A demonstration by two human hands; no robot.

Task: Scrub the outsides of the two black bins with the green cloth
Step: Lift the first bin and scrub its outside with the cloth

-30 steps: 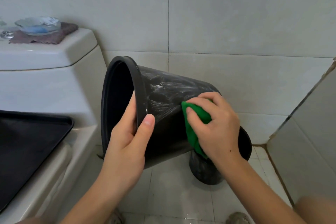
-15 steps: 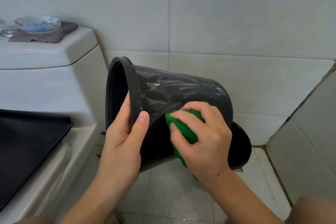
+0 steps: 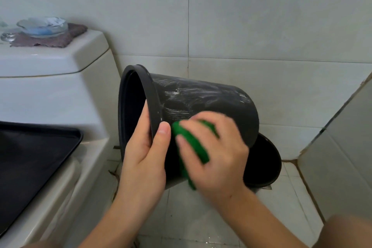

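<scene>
A black bin is held tilted on its side in the air, mouth to the left, with white soapy streaks across its upper wall. My left hand grips its rim, thumb outside and fingers inside. My right hand holds the green cloth and presses it on the bin's near side, close to the rim; it is motion-blurred. A second black bin stands on the floor behind and below, mostly hidden by the first bin and my right hand.
A white toilet cistern stands at left with a glass dish on a brown cloth on its lid. A black tray lies on the toilet at lower left. Tiled walls rise behind and at right. The floor tiles are wet.
My right hand has slid the green cloth leftwards along the bin's side, from near its base to near the rim. The bin has tipped slightly; my left hand keeps its grip.
</scene>
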